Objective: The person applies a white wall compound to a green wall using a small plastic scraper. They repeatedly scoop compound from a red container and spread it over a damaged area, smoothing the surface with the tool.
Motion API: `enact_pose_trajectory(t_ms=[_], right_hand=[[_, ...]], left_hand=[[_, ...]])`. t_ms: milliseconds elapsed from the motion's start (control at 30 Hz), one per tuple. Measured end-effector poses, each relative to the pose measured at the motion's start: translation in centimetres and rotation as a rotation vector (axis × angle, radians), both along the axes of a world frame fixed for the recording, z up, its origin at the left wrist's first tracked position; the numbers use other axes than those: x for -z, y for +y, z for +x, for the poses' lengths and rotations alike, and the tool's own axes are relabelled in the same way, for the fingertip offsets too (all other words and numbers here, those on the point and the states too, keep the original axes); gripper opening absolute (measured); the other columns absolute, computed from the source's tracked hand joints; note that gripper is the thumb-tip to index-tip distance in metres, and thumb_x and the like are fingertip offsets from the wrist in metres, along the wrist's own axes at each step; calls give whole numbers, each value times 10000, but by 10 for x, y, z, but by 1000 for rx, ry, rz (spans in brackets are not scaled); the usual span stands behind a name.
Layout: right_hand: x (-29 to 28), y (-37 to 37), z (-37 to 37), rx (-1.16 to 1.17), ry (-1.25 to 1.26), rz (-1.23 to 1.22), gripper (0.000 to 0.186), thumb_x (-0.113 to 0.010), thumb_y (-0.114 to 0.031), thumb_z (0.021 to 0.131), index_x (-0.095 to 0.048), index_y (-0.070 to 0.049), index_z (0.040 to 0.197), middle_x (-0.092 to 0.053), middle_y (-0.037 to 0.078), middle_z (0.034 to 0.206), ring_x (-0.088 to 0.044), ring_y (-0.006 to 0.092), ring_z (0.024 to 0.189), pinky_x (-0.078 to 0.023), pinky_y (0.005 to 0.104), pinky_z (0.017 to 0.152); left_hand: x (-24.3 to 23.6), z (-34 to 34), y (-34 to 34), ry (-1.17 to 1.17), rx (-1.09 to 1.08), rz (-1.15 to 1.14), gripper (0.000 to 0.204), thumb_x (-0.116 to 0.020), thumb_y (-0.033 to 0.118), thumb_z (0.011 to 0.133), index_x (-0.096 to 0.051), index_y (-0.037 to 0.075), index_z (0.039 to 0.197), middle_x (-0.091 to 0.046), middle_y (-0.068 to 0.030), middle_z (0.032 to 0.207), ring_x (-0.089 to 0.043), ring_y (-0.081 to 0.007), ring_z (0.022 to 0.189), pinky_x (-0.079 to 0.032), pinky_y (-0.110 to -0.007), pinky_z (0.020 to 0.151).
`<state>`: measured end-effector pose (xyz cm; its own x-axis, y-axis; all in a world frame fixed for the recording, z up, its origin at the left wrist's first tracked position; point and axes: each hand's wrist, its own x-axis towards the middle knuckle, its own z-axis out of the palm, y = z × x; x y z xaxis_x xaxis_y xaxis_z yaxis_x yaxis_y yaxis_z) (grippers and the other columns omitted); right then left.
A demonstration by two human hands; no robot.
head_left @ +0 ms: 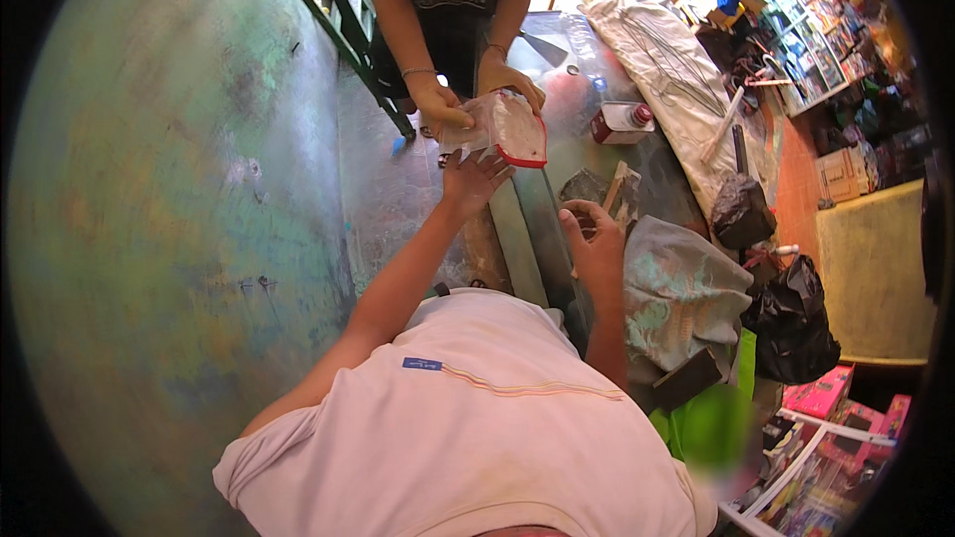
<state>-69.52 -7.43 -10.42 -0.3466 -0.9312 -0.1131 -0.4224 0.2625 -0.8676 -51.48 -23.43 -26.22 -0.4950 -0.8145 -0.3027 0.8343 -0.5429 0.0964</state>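
Two bare hands of mine are before me, at different heights. With my left hand (476, 179) I hold nothing that I can see: it is open, the fingers spread and directed forward. Just beyond these fingers is the red-rimmed container (521, 127) with pale paste inside, and its near edge is so close that I cannot tell if my fingertips touch it. It is somewhat to the right of my left hand. The weight seems to rest with the co-worker's hands (441, 102), which hold the container from two sides.

My right hand (597, 244) is nearer to me and well apart from the container, to its right. Its fingers are curled, with the thumb near the forefinger; whether something is pinched there, I cannot tell. Just beside this hand is a wooden piece (618, 191), and below it, to the right, a grey cloth (686, 283) with greenish stains. Farther forward stands a can (619, 123) with a dark red cap, near a long beige cloth (657, 80).
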Motion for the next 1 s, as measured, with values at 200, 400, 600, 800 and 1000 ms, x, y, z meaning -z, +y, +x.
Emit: enact_pose_trajectory(t_ms=[200,400,600,800,1000], right_hand=[[-16,-74,13,-45,335,-310,248,-629,-139,975,-705,-49,1194,-717,41,1035,-618,154,865,-488,294,788],[-35,-215,4,-668,520,-515,479,-688,-36,873,-623,-93,1344,-683,121,1246,-588,305,1188,-444,411,1058],[-25,-262,78,-1062,390,-432,697,-764,24,742,-630,-168,1398,-660,118,1221,-602,291,1181,-464,368,1051],[1,-283,123,-1238,347,-432,581,-743,110,659,-774,-125,1189,-641,117,1204,-637,279,1135,-503,355,977],[21,-294,155,-1294,44,-465,448,-793,66,673,-797,-75,1099,-645,82,1100,-646,215,1032,-509,313,899]], left_hand=[[-2,9,-4,396,83,-155,646,-396,490,1027,-354,122,1556,-416,-156,1577,-385,-407,1449,-229,-657,1204],[-4,0,1,456,104,-297,774,-524,586,960,-325,177,1586,-394,-142,1593,-428,-405,1419,-306,-657,1150],[-16,18,2,137,12,-454,750,-576,619,936,-418,159,1508,-538,-106,1431,-603,-361,1221,-529,-543,957],[-36,51,22,-17,10,-379,608,-464,601,1007,-521,148,1408,-618,-91,1297,-640,-315,1116,-561,-469,862],[-46,107,35,332,119,-372,678,-763,185,906,-437,186,1501,-633,-69,1289,-647,-233,1120,-563,-443,921]])
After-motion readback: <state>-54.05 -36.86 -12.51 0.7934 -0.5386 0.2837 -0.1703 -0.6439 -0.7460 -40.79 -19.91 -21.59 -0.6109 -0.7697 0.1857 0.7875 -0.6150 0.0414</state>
